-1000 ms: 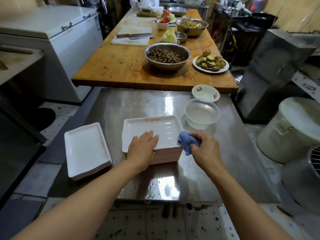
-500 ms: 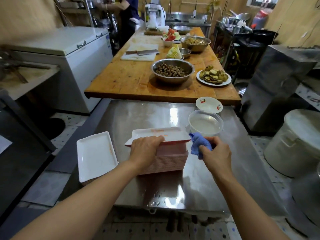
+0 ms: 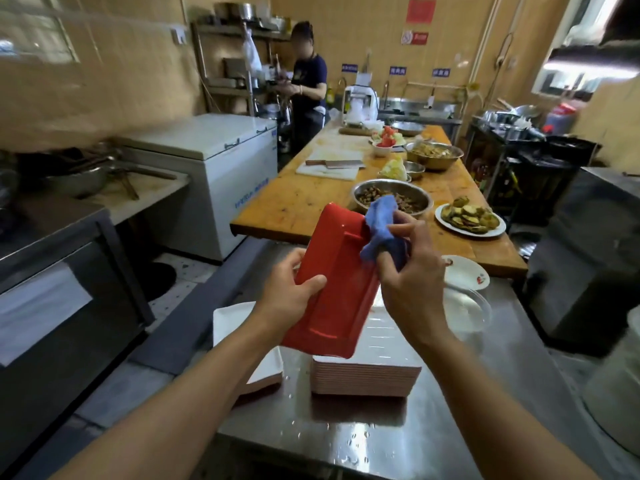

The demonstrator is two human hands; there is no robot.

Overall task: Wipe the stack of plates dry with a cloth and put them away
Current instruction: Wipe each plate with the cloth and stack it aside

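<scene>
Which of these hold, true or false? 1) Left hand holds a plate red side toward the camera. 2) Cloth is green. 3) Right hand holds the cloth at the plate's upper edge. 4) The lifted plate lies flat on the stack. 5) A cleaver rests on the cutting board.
1) True: the left hand grips the red plate, underside facing the camera.
2) False: the cloth is blue.
3) True: the right hand holds it there.
4) False: the plate is held tilted above the stack of plates.
5) True: the cleaver lies on the white cutting board.
</scene>
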